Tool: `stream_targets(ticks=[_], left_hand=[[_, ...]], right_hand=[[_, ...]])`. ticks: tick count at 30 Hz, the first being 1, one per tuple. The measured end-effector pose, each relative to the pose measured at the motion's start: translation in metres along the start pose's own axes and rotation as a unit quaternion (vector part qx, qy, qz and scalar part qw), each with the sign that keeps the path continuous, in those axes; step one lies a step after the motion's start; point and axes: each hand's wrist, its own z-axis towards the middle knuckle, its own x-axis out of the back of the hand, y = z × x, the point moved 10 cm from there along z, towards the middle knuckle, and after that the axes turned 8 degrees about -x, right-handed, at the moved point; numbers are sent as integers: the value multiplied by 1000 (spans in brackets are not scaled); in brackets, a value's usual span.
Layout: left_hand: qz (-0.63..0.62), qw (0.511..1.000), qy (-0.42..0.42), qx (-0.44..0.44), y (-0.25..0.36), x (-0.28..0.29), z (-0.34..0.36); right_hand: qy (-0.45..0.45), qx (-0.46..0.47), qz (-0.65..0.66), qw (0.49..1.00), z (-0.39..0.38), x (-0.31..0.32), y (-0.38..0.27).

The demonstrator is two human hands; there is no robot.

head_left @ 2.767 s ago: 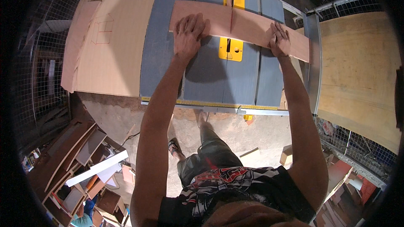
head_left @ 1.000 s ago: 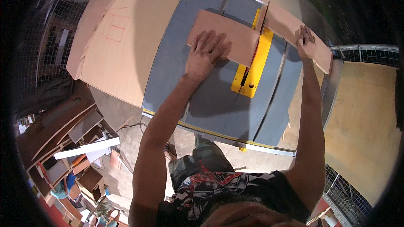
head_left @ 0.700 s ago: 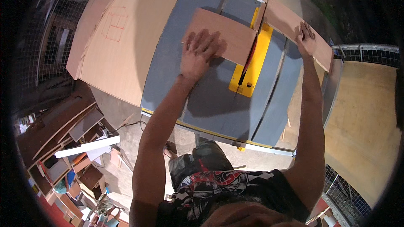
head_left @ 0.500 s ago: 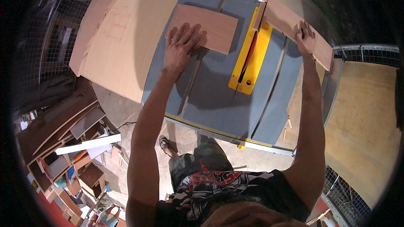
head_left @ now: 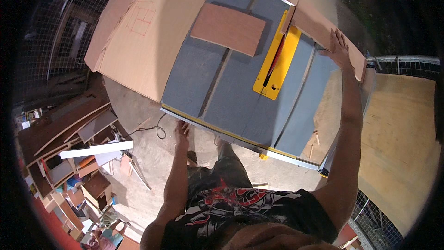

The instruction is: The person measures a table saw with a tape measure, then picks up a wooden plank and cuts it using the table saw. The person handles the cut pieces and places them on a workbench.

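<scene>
My right hand [head_left: 340, 51] lies on a long brown wooden board [head_left: 314, 24] at the far right of the table saw [head_left: 240, 88], its fingers stretched over the wood and its thumb apart. Lower left, my left hand [head_left: 181, 133] is at the saw's front edge with nothing visible in it; its fingers point up toward the rail and look extended. A rectangular brown wood panel [head_left: 229, 28] rests on the grey top, touched by neither hand. Right of it, the yellow insert plate [head_left: 267, 83] surrounds the red blade [head_left: 276, 58], beside a small upright wood piece [head_left: 287, 19].
A large pale plywood sheet [head_left: 171, 23] adjoins the saw on the left, and another yellowish sheet [head_left: 397, 129] stands at the right. Wood offcuts [head_left: 97, 125] and a white strip [head_left: 97, 149] are piled on the lower left. A dark cable [head_left: 159, 132] lies on the floor.
My left hand has left the wood panel and dropped back to the saw's front edge. The panel stays on the saw top. My right hand remains on the long board, its fingers now flatter.
</scene>
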Motion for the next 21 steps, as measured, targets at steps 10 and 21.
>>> stream_targets(ticks=[10,21], left_hand=[[-257,926,-275,34,-49,-163,56],[-170,919,-355,-18,-57,-54,81]], right_hand=[[54,101,65,991,3,-4,12],[-172,67,-64,981,-1,-4,23]])
